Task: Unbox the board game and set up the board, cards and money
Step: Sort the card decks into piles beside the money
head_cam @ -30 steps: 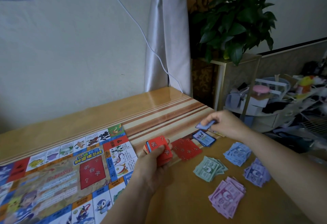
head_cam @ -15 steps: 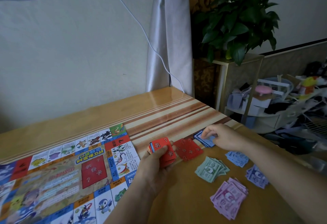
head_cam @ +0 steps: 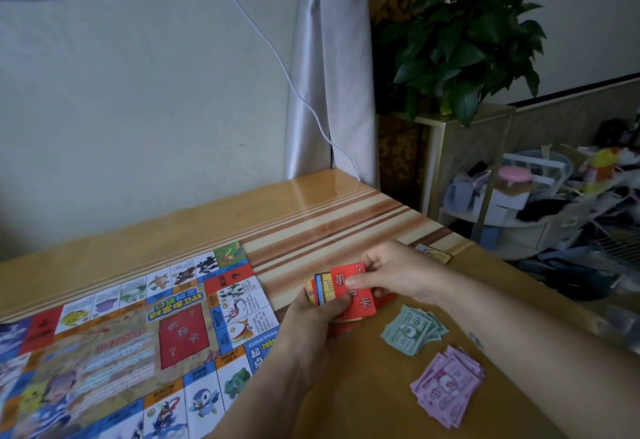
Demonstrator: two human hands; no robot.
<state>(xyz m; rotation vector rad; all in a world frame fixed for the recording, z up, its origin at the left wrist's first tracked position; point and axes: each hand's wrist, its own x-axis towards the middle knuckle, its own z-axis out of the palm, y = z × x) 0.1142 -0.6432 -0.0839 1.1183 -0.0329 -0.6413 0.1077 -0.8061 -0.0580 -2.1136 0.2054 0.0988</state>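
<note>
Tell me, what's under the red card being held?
A fanned stack of cards in the left hand; only blue, yellow and orange edges show. The red card, pinched by the right hand, covers their faces.

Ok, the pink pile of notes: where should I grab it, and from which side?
Come from above and pinch the pink pile across its middle, thumb on one long edge, fingers on the other. It lies flat on the table and loosely fanned, so squeezing inward should gather the notes; a corner grab would likely lift only a few.
</note>
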